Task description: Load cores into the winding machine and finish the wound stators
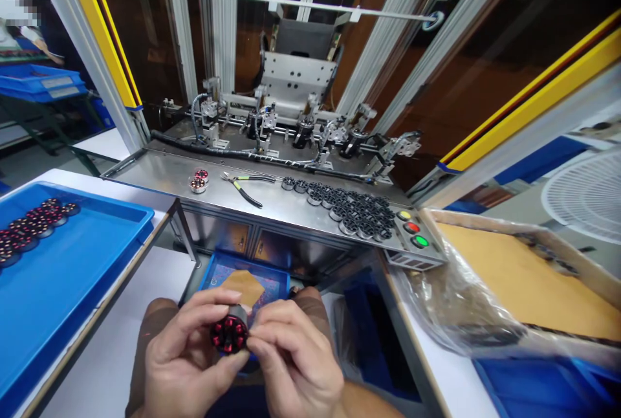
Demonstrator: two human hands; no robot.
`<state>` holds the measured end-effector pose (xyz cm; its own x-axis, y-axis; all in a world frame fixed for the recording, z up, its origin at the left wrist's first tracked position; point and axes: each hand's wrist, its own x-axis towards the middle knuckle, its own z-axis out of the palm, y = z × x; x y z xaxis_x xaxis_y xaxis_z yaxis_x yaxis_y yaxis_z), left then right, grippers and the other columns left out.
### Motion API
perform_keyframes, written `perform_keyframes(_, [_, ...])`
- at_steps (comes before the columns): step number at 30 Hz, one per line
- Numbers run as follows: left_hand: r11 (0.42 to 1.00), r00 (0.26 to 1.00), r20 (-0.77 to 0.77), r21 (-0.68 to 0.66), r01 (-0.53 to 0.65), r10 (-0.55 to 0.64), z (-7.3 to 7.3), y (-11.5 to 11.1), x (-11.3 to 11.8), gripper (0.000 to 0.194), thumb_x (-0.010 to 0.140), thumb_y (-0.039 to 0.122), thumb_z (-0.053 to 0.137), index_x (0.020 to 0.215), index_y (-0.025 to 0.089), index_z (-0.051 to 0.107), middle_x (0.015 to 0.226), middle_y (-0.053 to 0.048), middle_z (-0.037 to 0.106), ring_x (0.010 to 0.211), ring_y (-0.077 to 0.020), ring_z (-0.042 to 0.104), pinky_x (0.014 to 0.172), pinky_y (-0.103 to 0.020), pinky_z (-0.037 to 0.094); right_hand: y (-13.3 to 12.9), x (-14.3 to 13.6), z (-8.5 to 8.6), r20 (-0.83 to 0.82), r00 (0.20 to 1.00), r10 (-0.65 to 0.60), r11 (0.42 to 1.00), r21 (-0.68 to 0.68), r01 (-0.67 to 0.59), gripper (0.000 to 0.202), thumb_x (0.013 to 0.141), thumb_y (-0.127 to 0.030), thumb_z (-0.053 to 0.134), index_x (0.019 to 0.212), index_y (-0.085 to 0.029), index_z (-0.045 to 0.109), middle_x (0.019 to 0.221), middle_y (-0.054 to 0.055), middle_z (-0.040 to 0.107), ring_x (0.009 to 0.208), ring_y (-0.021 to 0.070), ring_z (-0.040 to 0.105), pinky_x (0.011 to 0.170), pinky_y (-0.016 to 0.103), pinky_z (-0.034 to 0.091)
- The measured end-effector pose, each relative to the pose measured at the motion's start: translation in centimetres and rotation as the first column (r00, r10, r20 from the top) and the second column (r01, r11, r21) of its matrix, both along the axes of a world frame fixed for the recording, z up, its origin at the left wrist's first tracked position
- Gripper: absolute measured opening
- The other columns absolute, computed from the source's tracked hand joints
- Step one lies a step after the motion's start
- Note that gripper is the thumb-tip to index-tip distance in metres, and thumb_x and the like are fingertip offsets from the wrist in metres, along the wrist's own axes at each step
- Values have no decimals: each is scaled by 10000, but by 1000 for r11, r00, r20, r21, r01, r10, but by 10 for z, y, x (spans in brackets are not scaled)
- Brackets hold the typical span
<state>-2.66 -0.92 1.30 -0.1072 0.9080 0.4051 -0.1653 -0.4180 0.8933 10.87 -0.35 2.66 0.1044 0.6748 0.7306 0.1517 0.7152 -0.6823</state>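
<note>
Above my lap, my left hand [189, 347] grips a motor stator [229, 332], a round grey ring with red wire coils and dark gaps facing me. The thumb presses its lower side and the fingers curl over the top. My right hand [294, 353] is closed in a pinch at the stator's right edge; whatever lies between thumb and forefinger is too small to make out. Two similar wound stators [198, 184] stand on the steel bench [160, 172]. Right of them lie cutting pliers [245, 188] with black and green handles, jaws to the left.
Several black unwound stators [349, 206] crowd the bench before a winding machine [301, 127]. Yellow, red and green buttons [412, 227] sit at its right. A blue tray [97, 263] holds wound stators at left; a plastic-lined box [524, 275] stands right. A co-worker [48, 23] is far left.
</note>
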Motion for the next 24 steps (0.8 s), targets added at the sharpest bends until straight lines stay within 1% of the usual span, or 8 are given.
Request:
perform_keyframes(3, [994,999,47,-103,23,-19,-1,-3,1,406,699,124,837,1013,354,723,1161,18,740,1016,-163,721,804,-193,591,1,-2,-3,-20,999,34,997,-71,-36,215,986,-263,556,803,-174,625,688,22,620,631,117,611,582,227,516])
perform_keyframes(6, [958,989,86,-251,137,-119,-2,-5,-5,527,679,337,875,1154,340,648,1225,-39,708,1084,-215,691,877,-249,570,6,2,-6,18,995,97,994,-48,-96,207,994,-259,531,828,-172,619,717,32,616,666,125,608,604,234,517])
perform_keyframes(8, [912,968,72,-327,249,-239,-3,-4,-13,607,691,496,831,1215,283,609,1126,-71,715,1007,-220,689,843,-257,564,9,7,-8,50,988,144,989,-35,-142,182,992,-238,528,850,-170,619,736,37,618,684,129,603,614,239,510])
perform_keyframes(11, [818,904,94,-395,418,-417,-5,-1,-24,530,802,591,682,1181,227,607,888,-42,692,774,-165,653,714,-242,540,14,12,-9,88,978,187,982,-37,-184,160,986,-209,526,864,-167,621,747,41,620,694,132,594,616,242,496])
perform_keyframes(13, [769,868,173,-407,493,-465,-6,2,-27,480,838,596,631,1138,221,612,809,-23,673,720,-155,635,683,-248,525,15,13,-8,115,975,191,981,-41,-188,146,976,-183,527,866,-166,622,747,40,617,696,135,591,622,247,494])
perform_keyframes(15, [745,846,259,-401,533,-466,-7,4,-26,455,842,589,629,1113,224,624,788,-19,676,696,-156,642,647,-248,519,15,13,-7,134,973,186,982,-51,-181,129,955,-147,533,863,-167,622,742,36,615,695,136,592,626,250,494])
perform_keyframes(20, [746,805,397,-336,575,-441,-8,6,-22,420,840,555,656,1138,259,667,815,-29,698,680,-168,676,593,-247,522,15,14,-3,148,977,153,986,-84,-142,130,918,-107,557,835,-171,634,736,30,638,678,136,592,619,252,492])
perform_keyframes(24, [807,844,357,-298,509,-400,-10,5,-30,275,853,485,676,1055,303,712,1169,-54,660,832,-173,681,657,-254,552,18,14,1,112,980,167,978,-148,-149,144,910,-109,578,800,-168,649,709,22,654,662,133,589,639,262,490])
